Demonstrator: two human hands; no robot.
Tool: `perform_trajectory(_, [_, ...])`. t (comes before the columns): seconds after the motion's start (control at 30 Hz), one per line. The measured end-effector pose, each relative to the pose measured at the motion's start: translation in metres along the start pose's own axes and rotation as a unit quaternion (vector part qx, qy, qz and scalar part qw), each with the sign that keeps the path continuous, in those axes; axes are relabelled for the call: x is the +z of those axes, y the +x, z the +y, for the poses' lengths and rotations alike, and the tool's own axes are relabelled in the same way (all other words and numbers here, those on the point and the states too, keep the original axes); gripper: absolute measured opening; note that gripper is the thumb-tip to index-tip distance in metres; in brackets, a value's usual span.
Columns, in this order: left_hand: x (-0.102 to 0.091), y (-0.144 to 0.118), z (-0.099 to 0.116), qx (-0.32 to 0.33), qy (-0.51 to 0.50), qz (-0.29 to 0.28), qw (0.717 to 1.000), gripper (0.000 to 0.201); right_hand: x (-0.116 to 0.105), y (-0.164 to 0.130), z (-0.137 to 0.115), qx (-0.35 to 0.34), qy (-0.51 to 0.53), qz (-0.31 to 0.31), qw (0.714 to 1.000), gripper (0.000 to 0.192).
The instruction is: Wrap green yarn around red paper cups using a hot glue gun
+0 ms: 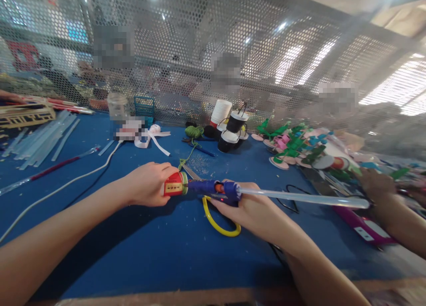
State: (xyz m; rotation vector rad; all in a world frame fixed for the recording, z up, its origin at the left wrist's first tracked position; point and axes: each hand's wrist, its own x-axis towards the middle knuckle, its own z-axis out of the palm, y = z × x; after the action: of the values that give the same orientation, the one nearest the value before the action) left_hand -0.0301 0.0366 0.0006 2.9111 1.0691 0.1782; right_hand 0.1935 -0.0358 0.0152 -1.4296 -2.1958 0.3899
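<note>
My left hand (pixel 148 184) grips a small red cup-like craft piece (pixel 175 184) with a gold label, held sideways above the blue table (pixel 133 248). My right hand (pixel 246 208) holds a blue hot glue gun (pixel 219 189), its nozzle touching the red piece. A long clear glue stick (pixel 306 198) sticks out of the back of the gun to the right. Yellow-handled scissors (pixel 219 224) lie on the table under my right hand.
Clear glue sticks (pixel 43 137) lie at the far left. A white cable (pixel 63 186) crosses the table. Paper cups (pixel 229 126), green cord (pixel 194 131), white ribbon (pixel 151 135) and colourful craft pieces (pixel 296 148) sit farther back. Another person's hand (pixel 376 184) works at the right. A perforated metal screen (pixel 213 53) stands behind.
</note>
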Motion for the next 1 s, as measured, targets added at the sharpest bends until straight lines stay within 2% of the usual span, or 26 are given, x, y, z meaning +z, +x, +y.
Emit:
perform_trajectory(0.2, [0.0006,0.0000,-0.0009,0.001,0.001,0.000,1.000,0.045,-0.0018,-0.0010,-0.0043,0.021,-0.011,-0.008,1.000,0.014])
perform_trajectory(0.43, [0.0016,-0.0008,0.0008,0.006,0.018,0.009,1.000,0.042,0.0004,0.0002,0.0019,0.013,0.010,0.011,1.000,0.011])
perform_trajectory(0.67, [0.0024,-0.0010,-0.0011,0.017,0.045,0.023,0.999,0.039,-0.0026,-0.0010,-0.0024,0.023,0.003,-0.017,1.000,0.014])
perform_trajectory(0.87, [0.0014,-0.0011,0.0009,0.015,0.036,0.018,0.999,0.041,-0.0021,-0.0012,-0.0012,0.020,-0.004,0.004,1.000,0.013])
perform_trajectory(1.0, [0.0025,-0.0015,0.0007,0.021,0.045,0.029,0.998,0.041,-0.0032,-0.0012,-0.0026,0.022,0.005,-0.009,1.000,0.013])
